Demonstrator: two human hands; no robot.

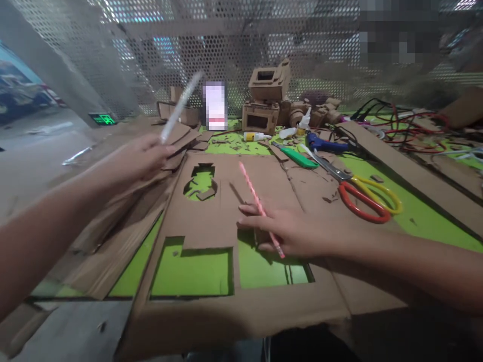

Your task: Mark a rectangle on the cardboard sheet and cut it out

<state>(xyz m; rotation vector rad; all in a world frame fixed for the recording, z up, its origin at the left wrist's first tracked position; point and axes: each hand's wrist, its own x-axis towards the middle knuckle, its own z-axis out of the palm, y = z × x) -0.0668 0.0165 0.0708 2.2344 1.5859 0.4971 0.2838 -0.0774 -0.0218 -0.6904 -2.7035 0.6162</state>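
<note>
Left hand raised over the left side of the counter, fingers pinching the low end of a thin translucent white stick, probably a glue stick or a pen, motion-blurred and tilted up toward the far right. Right hand lies flat on the large brown cardboard sheet with cut-out windows, fingers pressed together and pointing left, a slim pink spiral-striped pencil held between them, its tip aimed far-left across the sheet and its other end poking out near the wrist. The sheet lies in the middle of the green counter, its near edge hanging toward the viewer; rectangular holes show green near the hand, a rounded one farther left. Judged: the cardboard is light and fairly stiff but bends at the thin bridges between the holes, so press or grip it on solid areas or the outer edge; the pencil is light, rigid and smooth, best held mid-shaft. To the right, well apart from the hand, lie red-and-yellow-handled scissors, a green-handled utility knife and a blue glue gun. Far centre stand stacked small cardboard boxes, and tangled red and black wires lie far right.
</note>
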